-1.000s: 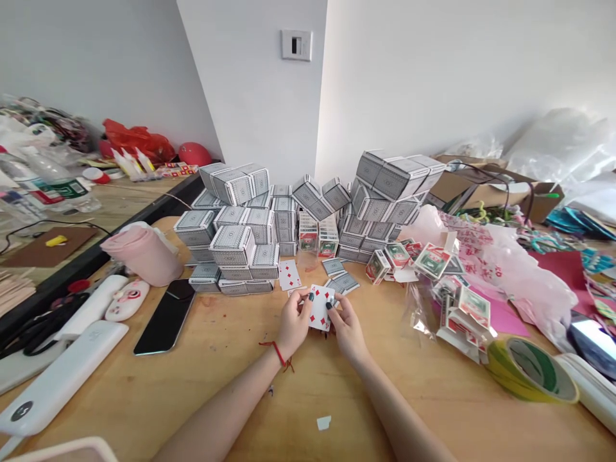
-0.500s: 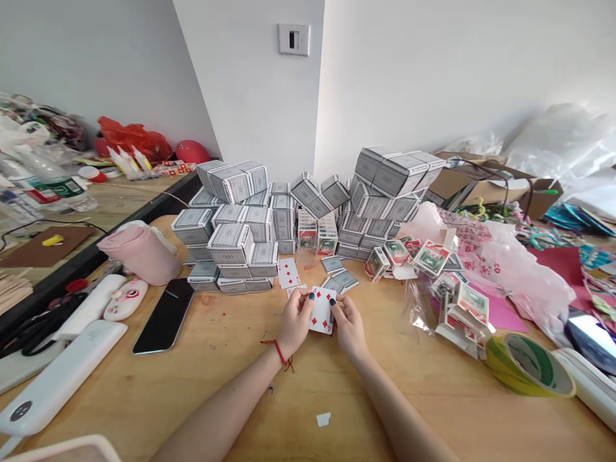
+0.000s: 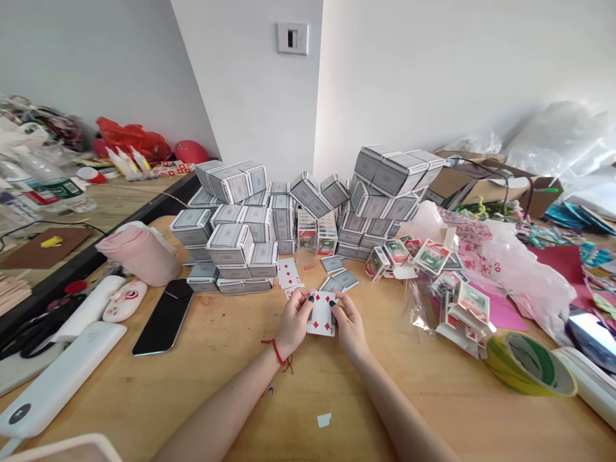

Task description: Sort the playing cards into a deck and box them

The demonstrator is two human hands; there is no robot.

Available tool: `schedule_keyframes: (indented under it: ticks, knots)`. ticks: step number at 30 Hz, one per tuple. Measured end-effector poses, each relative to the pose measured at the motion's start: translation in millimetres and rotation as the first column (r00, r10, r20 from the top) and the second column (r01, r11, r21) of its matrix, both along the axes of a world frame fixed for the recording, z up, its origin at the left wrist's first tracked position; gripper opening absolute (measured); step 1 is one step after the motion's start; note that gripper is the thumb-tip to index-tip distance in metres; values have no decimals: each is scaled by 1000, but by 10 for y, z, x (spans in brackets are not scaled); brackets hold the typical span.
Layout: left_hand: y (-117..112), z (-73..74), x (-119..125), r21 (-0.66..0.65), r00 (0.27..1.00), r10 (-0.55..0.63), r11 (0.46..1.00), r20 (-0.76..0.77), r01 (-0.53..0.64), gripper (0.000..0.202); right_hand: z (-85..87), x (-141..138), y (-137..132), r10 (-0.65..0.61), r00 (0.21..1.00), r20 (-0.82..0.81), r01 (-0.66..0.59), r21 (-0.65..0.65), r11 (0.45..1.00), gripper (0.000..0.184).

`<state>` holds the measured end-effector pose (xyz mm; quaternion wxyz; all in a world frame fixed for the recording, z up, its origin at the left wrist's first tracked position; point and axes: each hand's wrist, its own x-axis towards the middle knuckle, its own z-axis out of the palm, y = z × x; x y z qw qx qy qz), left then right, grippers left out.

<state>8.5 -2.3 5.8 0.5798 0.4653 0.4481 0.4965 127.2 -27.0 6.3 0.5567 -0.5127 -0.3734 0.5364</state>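
Between my two hands I hold a playing card [image 3: 321,316], the four of diamonds, face up over the table. My left hand [image 3: 295,324] pinches its left edge with the thumb on the face. On the right edge, my right hand [image 3: 350,324] pinches it the same way. Patterned card backs peek out by the fingers, so whether other cards lie underneath is partly hidden. Just beyond my hands lie face-up diamond cards [image 3: 287,273] at left and face-down grey cards [image 3: 341,281] at right.
Stacked grey-patterned card blocks [image 3: 230,237] stand at back left, with a taller stack [image 3: 385,192] at back right. Opened card boxes [image 3: 466,314] and a tape roll [image 3: 529,362] lie right. A phone [image 3: 164,317] and a white device [image 3: 67,375] lie left.
The card in my hands has tilted and shifted slightly; its lower edge now sits a little lower and further right. Both hands stay nearly in place, and the surroundings are unchanged.
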Motion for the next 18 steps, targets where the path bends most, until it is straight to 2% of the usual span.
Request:
schedule_keyframes:
  ticks: [8, 18]
  knots:
    - [5, 19, -21, 54, 997, 2, 999, -75, 2, 16, 14, -8, 2, -1, 1000, -14, 1, 8, 1000, 18]
    - [6, 20, -41, 141, 987, 35, 990, -159, -13, 11, -22, -5, 1, -13, 981, -194, -4, -84, 996, 12]
